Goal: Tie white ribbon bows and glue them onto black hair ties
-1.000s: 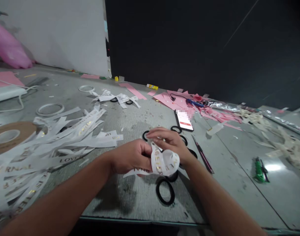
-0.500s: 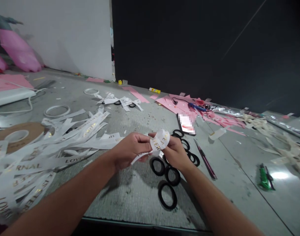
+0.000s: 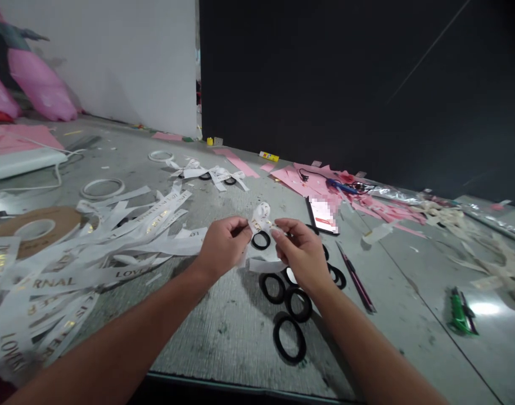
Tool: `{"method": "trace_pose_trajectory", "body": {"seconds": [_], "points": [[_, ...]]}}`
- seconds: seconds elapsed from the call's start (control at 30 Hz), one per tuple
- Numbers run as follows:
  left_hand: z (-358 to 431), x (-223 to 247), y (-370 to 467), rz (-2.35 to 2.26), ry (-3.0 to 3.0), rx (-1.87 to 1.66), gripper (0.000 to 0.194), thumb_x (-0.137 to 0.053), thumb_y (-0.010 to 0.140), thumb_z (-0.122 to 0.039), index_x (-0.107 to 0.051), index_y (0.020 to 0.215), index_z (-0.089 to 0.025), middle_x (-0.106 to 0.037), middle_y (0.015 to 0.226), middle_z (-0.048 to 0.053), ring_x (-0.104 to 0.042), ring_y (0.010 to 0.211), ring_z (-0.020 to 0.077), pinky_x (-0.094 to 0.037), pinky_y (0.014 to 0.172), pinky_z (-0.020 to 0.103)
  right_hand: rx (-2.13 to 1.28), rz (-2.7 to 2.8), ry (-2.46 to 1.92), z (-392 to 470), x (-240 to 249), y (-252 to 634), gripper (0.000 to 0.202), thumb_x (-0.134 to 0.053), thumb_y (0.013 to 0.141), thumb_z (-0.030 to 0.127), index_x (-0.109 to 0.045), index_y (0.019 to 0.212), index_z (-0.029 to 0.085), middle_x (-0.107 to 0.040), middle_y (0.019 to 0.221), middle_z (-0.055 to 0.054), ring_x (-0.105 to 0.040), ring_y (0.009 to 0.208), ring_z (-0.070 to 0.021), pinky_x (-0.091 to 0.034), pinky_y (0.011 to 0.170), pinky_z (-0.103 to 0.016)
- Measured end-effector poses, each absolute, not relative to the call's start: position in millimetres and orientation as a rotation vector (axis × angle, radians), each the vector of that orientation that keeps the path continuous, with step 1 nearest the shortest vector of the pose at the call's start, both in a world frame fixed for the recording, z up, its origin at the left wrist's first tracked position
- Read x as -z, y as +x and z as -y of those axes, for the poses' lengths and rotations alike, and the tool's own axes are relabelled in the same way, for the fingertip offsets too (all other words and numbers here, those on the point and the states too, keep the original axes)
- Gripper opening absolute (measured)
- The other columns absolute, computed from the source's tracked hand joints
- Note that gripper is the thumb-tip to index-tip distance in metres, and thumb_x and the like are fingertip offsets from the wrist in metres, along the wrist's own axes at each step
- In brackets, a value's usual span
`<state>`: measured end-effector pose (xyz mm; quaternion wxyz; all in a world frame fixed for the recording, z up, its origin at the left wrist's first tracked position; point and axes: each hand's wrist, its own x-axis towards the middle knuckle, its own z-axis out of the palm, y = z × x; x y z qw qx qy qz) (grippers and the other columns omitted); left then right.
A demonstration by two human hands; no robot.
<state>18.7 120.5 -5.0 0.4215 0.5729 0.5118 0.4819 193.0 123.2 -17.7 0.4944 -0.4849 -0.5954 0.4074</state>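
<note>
A white ribbon with gold lettering is looped into a knot on a black ring between my two hands. My left hand pinches the ribbon at the left of the knot, fingers closed. From the other side, my right hand has its thumb and fingertips closed on the ribbon's right part. A ribbon tail shows below the ring. Just below and beside my right hand lie several more black rings, some partly hidden by that hand.
Cut printed ribbons spread at the left beside a cardboard spool. Ribbon-tied rings lie farther back. On the right are a phone, a slim pink-and-black tool, a green-handled tool and pink scraps.
The ribbon, earlier a large loop held between both hands, is now a smaller knot, with the black ring visible under it. My hands have moved slightly apart.
</note>
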Motion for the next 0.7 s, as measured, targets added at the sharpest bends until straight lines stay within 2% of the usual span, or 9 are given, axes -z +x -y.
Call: {"method": "trace_pose_trajectory", "body": {"seconds": [0.07,0.13,0.27,0.33,0.43,0.53,0.6,0.63,0.7], "points": [[-119.4,4.4,18.6,-1.321,1.498,-1.173,0.019,-0.058,0.079,-0.03,-0.064,0.069,-0.015,-0.049,0.053,-0.004,-0.04,0.051,0.0085,-0.03,0.049,0.022,-0.777,1.508,-1.195,-123.2,16.0,195.0,0.024,-0.069,0.083,0.04,-0.067,0.094,0.019,-0.049,0.054,0.006,-0.041,0.047,-0.0085,-0.032,0.045,-0.023],[-118.6,4.7,19.0,-1.337,1.532,-1.141,0.021,-0.058,0.078,-0.031,-0.062,0.065,-0.015,-0.048,0.053,-0.005,-0.039,0.051,0.0085,-0.029,0.049,0.022,-0.609,1.615,-1.17,-121.7,12.8,195.9,0.019,-0.067,0.085,0.036,-0.07,0.09,0.018,-0.057,0.063,0.002,-0.042,0.051,-0.009,-0.035,0.049,-0.025],[-117.7,6.4,19.8,-1.325,1.585,-1.118,0.024,-0.059,0.077,-0.031,-0.057,0.059,-0.016,-0.044,0.052,-0.005,-0.037,0.051,0.0086,-0.029,0.05,0.022,-0.53,1.802,-1.057,-117.5,8.6,195.0,0.018,-0.059,0.091,0.03,-0.072,0.095,0.019,-0.068,0.089,-0.005,-0.055,0.066,-0.0128,-0.041,0.058,-0.027],[-117.7,7.1,20.0,-1.336,1.594,-1.121,0.021,-0.058,0.076,-0.029,-0.057,0.059,-0.016,-0.044,0.052,-0.005,-0.037,0.051,0.0088,-0.03,0.051,0.022,-0.537,1.836,-1.049,-116.6,9.1,194.3,0.018,-0.057,0.092,0.028,-0.071,0.098,0.02,-0.068,0.09,-0.005,-0.058,0.071,-0.0145,-0.042,0.059,-0.027],[-117.4,7.1,20.5,-1.356,1.605,-1.096,0.018,-0.058,0.075,-0.027,-0.058,0.061,-0.017,-0.047,0.053,-0.005,-0.039,0.051,0.0092,-0.03,0.051,0.022,-0.523,1.821,-1.106,-116.7,11.4,193.6,0.018,-0.058,0.091,0.026,-0.069,0.103,0.02,-0.067,0.084,-0.004,-0.056,0.065,-0.014,-0.042,0.057,-0.028],[-115.8,4.9,21.5,-1.304,1.622,-1.157,0.015,-0.06,0.073,-0.025,-0.061,0.061,-0.016,-0.063,0.075,0.001,-0.05,0.061,0.0106,-0.035,0.055,0.022,-0.515,1.819,-1.122,-117.2,12.2,193.5,0.016,-0.058,0.09,0.025,-0.068,0.101,0.019,-0.067,0.08,-0.003,-0.054,0.062,-0.0137,-0.042,0.056,-0.028],[-114.4,2.7,22.3,-1.23,1.566,-1.21,0.016,-0.061,0.072,-0.026,-0.062,0.06,-0.015,-0.067,0.088,0.004,-0.053,0.065,0.0105,-0.037,0.055,0.022,-0.545,1.847,-1.068,-117.6,12.0,193.9,0.014,-0.057,0.09,0.024,-0.069,0.096,0.02,-0.067,0.084,-0.004,-0.058,0.068,-0.015,-0.044,0.059,-0.028],[-113.7,1.6,22.6,-1.2,1.514,-1.208,0.016,-0.062,0.072,-0.026,-0.062,0.06,-0.015,-0.067,0.085,0.003,-0.052,0.062,0.0098,-0.036,0.054,0.021,-0.574,1.855,-1.029,-118.0,12.0,194.3,0.014,-0.057,0.09,0.023,-0.069,0.094,0.02,-0.068,0.087,-0.005,-0.06,0.073,-0.0158,-0.045,0.061,-0.029],[-113.0,-0.4,22.9,-1.183,1.4,-1.172,0.017,-0.062,0.07,-0.027,-0.061,0.059,-0.015,-0.059,0.063,-0.001,-0.044,0.051,0.0081,-0.032,0.048,0.021,-0.656,1.847,-0.973,-118.8,12.4,195.1,0.013,-0.059,0.089,0.023,-0.07,0.095,0.02,-0.068,0.091,-0.006,-0.061,0.079,-0.0166,-0.046,0.064,-0.029]]}}
